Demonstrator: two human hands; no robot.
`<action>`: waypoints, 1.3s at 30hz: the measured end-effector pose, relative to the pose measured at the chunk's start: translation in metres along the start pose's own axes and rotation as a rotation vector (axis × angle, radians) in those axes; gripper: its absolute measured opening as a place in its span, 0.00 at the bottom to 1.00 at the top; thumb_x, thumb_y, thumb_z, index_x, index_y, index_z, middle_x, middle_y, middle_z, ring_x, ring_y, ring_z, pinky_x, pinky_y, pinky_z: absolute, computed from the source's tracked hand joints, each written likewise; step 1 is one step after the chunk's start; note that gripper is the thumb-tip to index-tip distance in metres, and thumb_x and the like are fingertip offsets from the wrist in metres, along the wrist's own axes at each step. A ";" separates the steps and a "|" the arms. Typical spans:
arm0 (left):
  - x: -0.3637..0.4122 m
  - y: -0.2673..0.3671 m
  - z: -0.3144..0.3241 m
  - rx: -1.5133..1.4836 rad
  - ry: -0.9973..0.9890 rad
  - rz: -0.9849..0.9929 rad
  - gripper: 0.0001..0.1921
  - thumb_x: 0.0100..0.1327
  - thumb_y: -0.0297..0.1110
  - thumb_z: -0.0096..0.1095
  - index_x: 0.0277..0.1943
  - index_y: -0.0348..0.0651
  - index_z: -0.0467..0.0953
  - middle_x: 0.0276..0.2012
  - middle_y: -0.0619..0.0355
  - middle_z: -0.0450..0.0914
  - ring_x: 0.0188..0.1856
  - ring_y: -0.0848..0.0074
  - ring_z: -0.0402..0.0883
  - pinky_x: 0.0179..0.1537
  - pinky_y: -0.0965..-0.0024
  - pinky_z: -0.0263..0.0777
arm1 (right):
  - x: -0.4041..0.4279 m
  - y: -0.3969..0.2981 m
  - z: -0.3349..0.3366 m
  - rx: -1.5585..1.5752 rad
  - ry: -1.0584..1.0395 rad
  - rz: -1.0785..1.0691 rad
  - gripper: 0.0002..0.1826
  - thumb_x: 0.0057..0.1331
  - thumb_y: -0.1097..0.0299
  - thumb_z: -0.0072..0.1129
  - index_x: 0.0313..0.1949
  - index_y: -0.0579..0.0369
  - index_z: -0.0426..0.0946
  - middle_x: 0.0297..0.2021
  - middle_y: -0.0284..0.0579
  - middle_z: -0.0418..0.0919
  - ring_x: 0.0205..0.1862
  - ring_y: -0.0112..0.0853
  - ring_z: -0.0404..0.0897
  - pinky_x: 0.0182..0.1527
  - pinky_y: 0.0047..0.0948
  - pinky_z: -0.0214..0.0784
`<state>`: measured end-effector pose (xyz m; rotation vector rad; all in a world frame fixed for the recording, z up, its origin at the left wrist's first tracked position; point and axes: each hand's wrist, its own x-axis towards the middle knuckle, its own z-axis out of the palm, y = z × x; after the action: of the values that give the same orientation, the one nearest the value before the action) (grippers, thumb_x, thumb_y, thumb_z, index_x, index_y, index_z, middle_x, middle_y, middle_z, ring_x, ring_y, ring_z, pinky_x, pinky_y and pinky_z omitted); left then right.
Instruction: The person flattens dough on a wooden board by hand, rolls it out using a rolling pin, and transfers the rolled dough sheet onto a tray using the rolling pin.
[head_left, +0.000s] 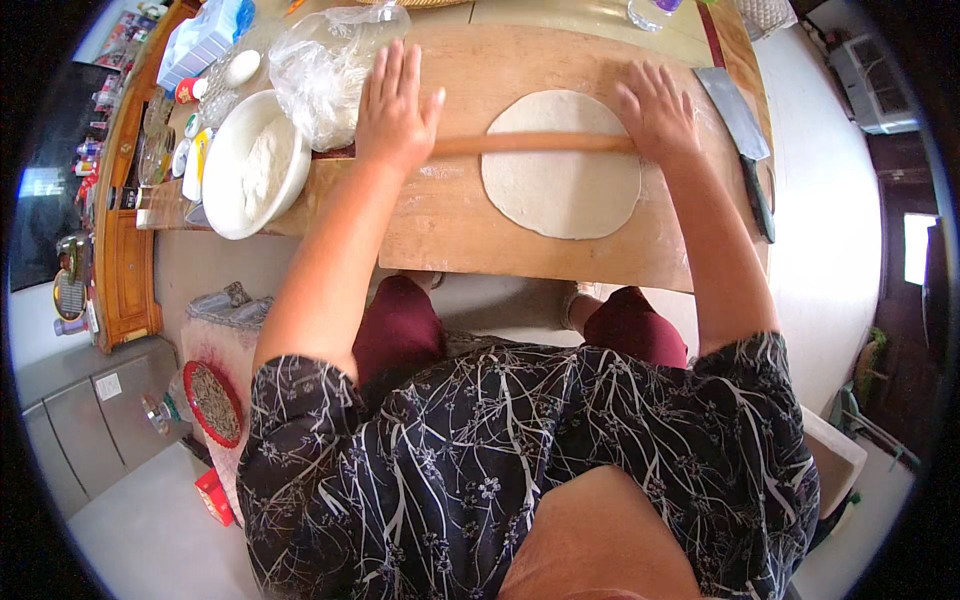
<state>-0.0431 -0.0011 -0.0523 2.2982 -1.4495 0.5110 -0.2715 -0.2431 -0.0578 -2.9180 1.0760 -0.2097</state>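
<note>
A flat round sheet of dough (566, 195) lies on a wooden board (442, 217). Across its upper half runs a wooden rolling pin (555, 142), slightly blurred. My left hand (397, 112) rests flat over the pin's left end, fingers extended and thumb apart. Over the right end lies my right hand (660, 116), its fingers also stretched out and its thumb above the dough's right edge. Neither hand is curled around the pin; the palms' undersides are hidden.
A cleaver (735, 112) with a black handle lies at the board's right edge. Left of my left arm stand a white bowl of flour (300, 165) and a clear plastic bag (322, 97). An egg (243, 67) and a blue-white container (199, 45) sit farther left.
</note>
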 end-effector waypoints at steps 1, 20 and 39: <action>0.020 -0.004 0.004 0.001 0.046 0.057 0.31 0.67 0.45 0.50 0.69 0.42 0.54 0.69 0.47 0.55 0.71 0.58 0.50 0.68 0.56 0.46 | 0.017 0.000 0.000 0.021 0.062 0.060 0.33 0.69 0.41 0.32 0.69 0.42 0.52 0.70 0.39 0.52 0.73 0.36 0.44 0.71 0.45 0.36; -0.090 0.045 -0.039 -0.235 -0.192 0.132 0.28 0.63 0.45 0.56 0.62 0.40 0.65 0.64 0.46 0.63 0.66 0.57 0.61 0.65 0.53 0.53 | -0.127 0.025 -0.016 0.150 0.038 -0.184 0.31 0.68 0.46 0.41 0.66 0.45 0.58 0.68 0.41 0.56 0.71 0.39 0.49 0.71 0.44 0.36; -0.076 0.036 -0.042 -0.124 -0.190 0.178 0.25 0.59 0.42 0.62 0.57 0.40 0.69 0.57 0.49 0.71 0.61 0.56 0.66 0.61 0.58 0.60 | -0.062 -0.018 -0.022 0.176 -0.120 -0.148 0.36 0.68 0.47 0.42 0.68 0.55 0.50 0.68 0.52 0.53 0.71 0.43 0.49 0.70 0.41 0.39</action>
<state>-0.1105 0.0641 -0.0490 2.1812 -1.7355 0.2477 -0.3094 -0.1886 -0.0415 -2.8112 0.7826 -0.1229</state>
